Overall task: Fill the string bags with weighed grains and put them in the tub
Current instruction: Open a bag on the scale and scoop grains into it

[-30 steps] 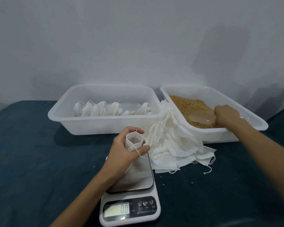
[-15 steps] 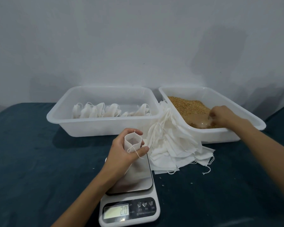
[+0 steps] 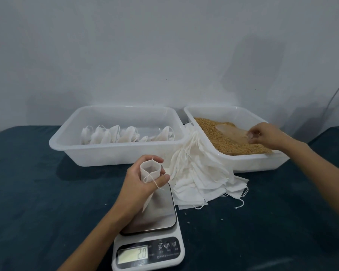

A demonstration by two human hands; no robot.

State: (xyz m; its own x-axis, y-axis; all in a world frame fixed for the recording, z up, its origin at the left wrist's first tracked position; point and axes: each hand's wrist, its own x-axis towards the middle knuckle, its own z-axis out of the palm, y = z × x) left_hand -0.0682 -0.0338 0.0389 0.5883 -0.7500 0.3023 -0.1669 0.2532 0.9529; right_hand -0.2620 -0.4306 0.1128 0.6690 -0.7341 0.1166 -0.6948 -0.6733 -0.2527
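Observation:
My left hand (image 3: 139,182) grips a small white string bag (image 3: 150,170) and holds its mouth open, upright above the steel plate of the kitchen scale (image 3: 151,253), whose display reads 20. My right hand (image 3: 266,135) reaches into the right tub (image 3: 252,159) of brown grains (image 3: 219,141). Its fingertips pinch the near end of a clear plastic scoop (image 3: 230,131) that lies low on the grains. The left tub (image 3: 114,151) holds several tied white bags (image 3: 115,134) in a row.
A pile of flat empty string bags (image 3: 202,178) leans between the two tubs and spreads onto the dark teal cloth (image 3: 47,192), right beside the scale. A few loose grains lie on the cloth near the scale. A grey wall stands close behind the tubs.
The right hand drew the scoop through the grains toward the tub's right side, and the scoop now lies flatter. The scale display went from 0 to 20. The left hand stayed put.

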